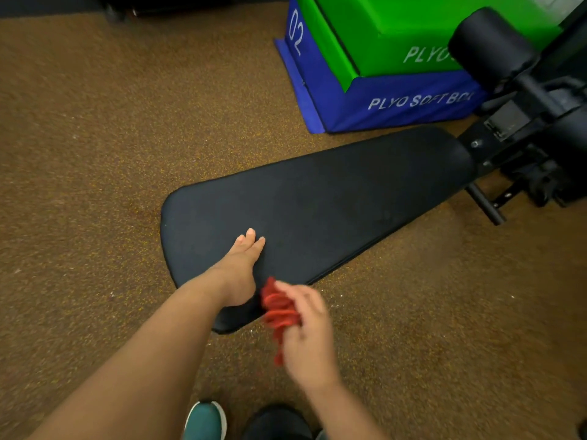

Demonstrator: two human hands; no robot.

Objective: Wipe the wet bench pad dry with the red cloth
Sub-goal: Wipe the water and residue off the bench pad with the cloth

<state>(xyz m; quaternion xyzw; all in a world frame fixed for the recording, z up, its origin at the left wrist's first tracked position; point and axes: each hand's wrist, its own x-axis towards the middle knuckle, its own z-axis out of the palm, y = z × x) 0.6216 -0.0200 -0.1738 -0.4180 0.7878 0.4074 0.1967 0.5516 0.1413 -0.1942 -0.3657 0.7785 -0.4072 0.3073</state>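
The black bench pad (333,204) runs from the lower middle up to the right, wide at its near end. My left hand (239,265) lies flat on the near part of the pad, fingers straight and together. My right hand (306,325) hovers at the pad's near right edge and grips the bunched red cloth (279,308), which hangs down a little below the hand. The cloth is blurred, and I cannot tell whether it touches the pad.
Brown speckled carpet (95,154) surrounds the bench. A blue and green plyo soft box (381,68) stands at the back right. The bench's black frame and roller pads (524,106) fill the right edge. A teal shoe (205,420) is at the bottom.
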